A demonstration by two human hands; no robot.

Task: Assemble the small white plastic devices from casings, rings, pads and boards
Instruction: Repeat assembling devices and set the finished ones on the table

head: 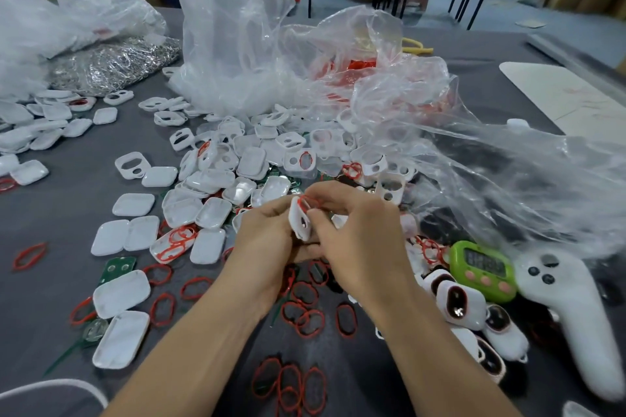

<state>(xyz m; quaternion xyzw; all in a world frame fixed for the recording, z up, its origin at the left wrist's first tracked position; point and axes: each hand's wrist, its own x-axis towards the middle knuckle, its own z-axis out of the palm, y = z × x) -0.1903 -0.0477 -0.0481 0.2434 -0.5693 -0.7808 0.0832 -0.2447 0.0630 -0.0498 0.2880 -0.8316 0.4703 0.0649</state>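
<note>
My left hand [267, 240] grips a small white casing [299, 222] held upright at the table's middle. My right hand [352, 234] pinches a thin red ring [310, 201] against the casing's top edge. A heap of white casings [237, 166] lies just behind my hands. More red rings [305, 311] are scattered on the grey table [50, 230] in front of them. Assembled white devices [460, 305] with dark oval windows lie in a row at the right. A green board [117, 267] shows at the left, half under a casing.
Crumpled clear plastic bags [305, 54] rise behind the heap and spread to the right. A bag of metal clips [111, 64] lies at the back left. A green timer [482, 269] and a white handheld controller [569, 311] sit at the right.
</note>
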